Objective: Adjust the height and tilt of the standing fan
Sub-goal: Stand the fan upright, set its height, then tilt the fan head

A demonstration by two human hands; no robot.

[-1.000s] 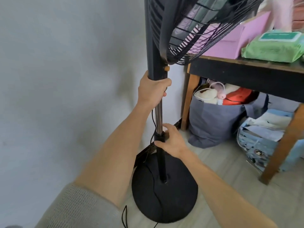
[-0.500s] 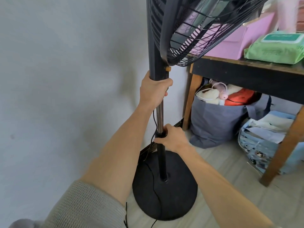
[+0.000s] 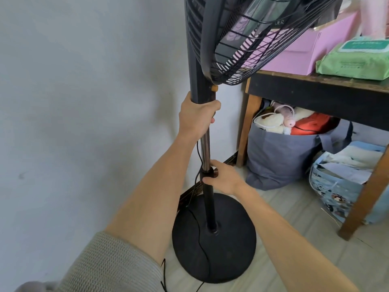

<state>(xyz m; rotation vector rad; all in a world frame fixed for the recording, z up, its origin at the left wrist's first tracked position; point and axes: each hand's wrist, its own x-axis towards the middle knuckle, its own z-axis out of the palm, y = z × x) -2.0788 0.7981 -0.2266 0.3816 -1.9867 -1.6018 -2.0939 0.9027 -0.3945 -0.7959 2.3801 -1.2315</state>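
1. Fan [image 3: 242,34] stands on its round base [image 3: 214,245] by the wall [image 3: 84,102], left of the table [image 3: 315,85].
2. Step, as I read it: height. Loosen collar [image 3: 206,173] only enough to free the metal tube [image 3: 205,148]. Carry the weight up top so nothing drops, then lock before touching tilt.
3. Left hand [image 3: 196,116]: arm stretched up, fingers wrapped tight round the bottom end of the upper column [image 3: 200,81].
4. Right hand [image 3: 224,175]: lower down, thumb and fingers curled round the collar from the right.

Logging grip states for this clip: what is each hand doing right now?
Left hand: closed around the fan's upper column.
Right hand: gripping the height-lock collar.
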